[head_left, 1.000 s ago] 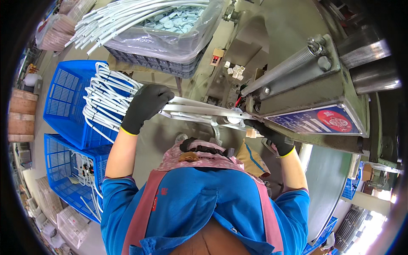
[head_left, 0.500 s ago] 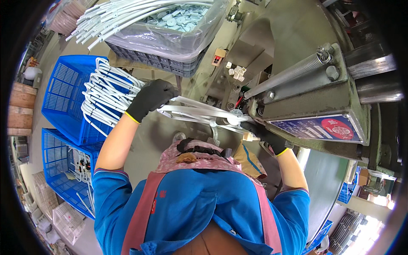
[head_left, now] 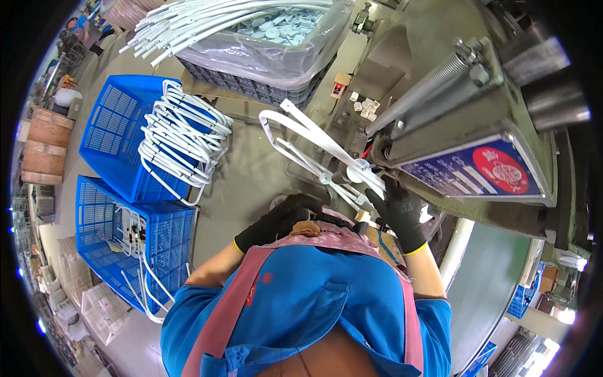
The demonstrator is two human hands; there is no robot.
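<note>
A white bent-tube frame point(head_left: 314, 136) with a round disc at its crossing slants up and leftward, beside the green-grey machine point(head_left: 452, 138). My right hand point(head_left: 402, 210), in a black glove with a yellow cuff, is closed around the frame's near right end. In a matching glove, my left hand point(head_left: 282, 220) is off the frame, low against the front of the pink apron point(head_left: 333, 230). Its fingers merge with the dark band there, so their grip is unclear.
Blue crates point(head_left: 119, 125) at the left hold stacked white tube frames point(head_left: 182, 141). Behind, a grey crate point(head_left: 251, 81) lined with plastic carries loose white tubes point(head_left: 207, 25) and small pale metal pieces point(head_left: 282, 28). Small white blocks point(head_left: 364, 105) lie beside the machine.
My left hand has let go of the frame and come down to the apron. The frame's far end has swung upward, while my right hand stays at its near end.
</note>
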